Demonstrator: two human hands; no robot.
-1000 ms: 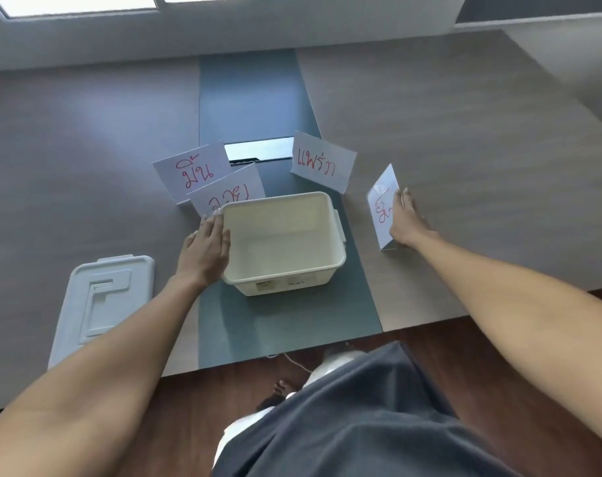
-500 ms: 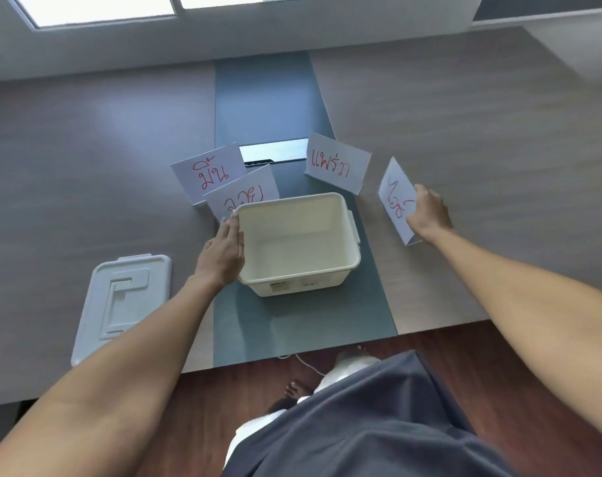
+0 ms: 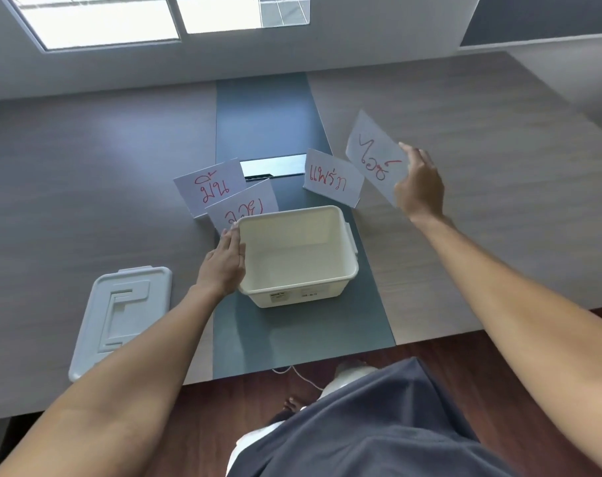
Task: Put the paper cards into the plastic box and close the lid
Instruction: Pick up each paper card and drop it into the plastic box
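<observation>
Bare forearms; dark grey garment (image 3: 378, 428)

So the right hand (image 3: 419, 187) now has the rightmost paper card (image 3: 373, 156) lifted clear off the table (image 3: 482, 187), up in the air and tilted, red writing facing the camera. A second ago it was standing on the surface.

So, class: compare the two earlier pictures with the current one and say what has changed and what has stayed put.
The right hand, which gripped the rightmost card standing on the table, has lifted it clear, up and towards the box. Unchanged: the left hand on the box's left side, three cards on the table, the box empty, the lid lying at left.
</observation>
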